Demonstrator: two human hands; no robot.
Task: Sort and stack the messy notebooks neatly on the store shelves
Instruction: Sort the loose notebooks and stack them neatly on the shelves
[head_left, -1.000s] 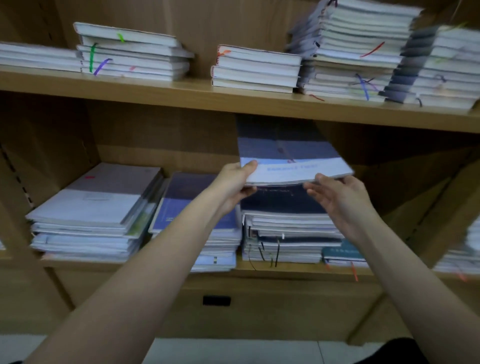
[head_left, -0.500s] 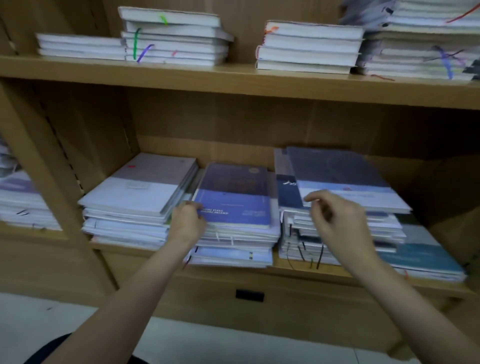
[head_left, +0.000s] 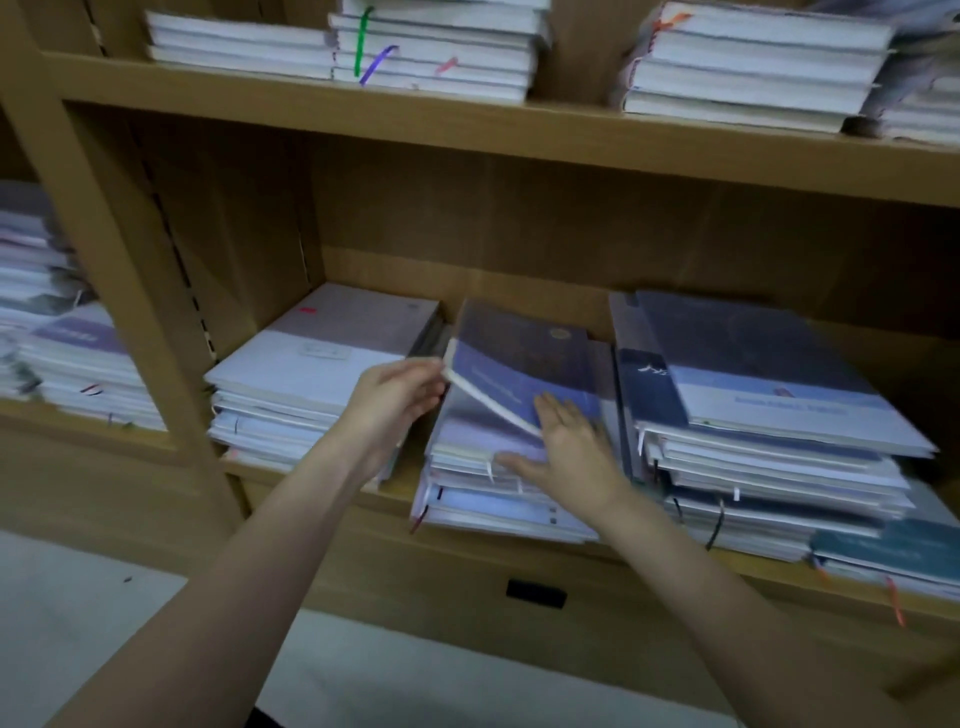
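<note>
hands: two (head_left: 395, 400) (head_left: 566, 441); lower-shelf notebook stacks: three (head_left: 311, 374) (head_left: 488, 467) (head_left: 769, 410)

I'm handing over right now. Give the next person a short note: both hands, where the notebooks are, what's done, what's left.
Left hand grips the raised left edge of the purple notebook topping the middle stack.
Right hand lies open, fingers on that notebook, thumb against the stack's front edge.
Left stack and right stack sit on the same shelf, untouched.
Done: three piles exist.
Left: edges are ragged everywhere; square them up.
</note>
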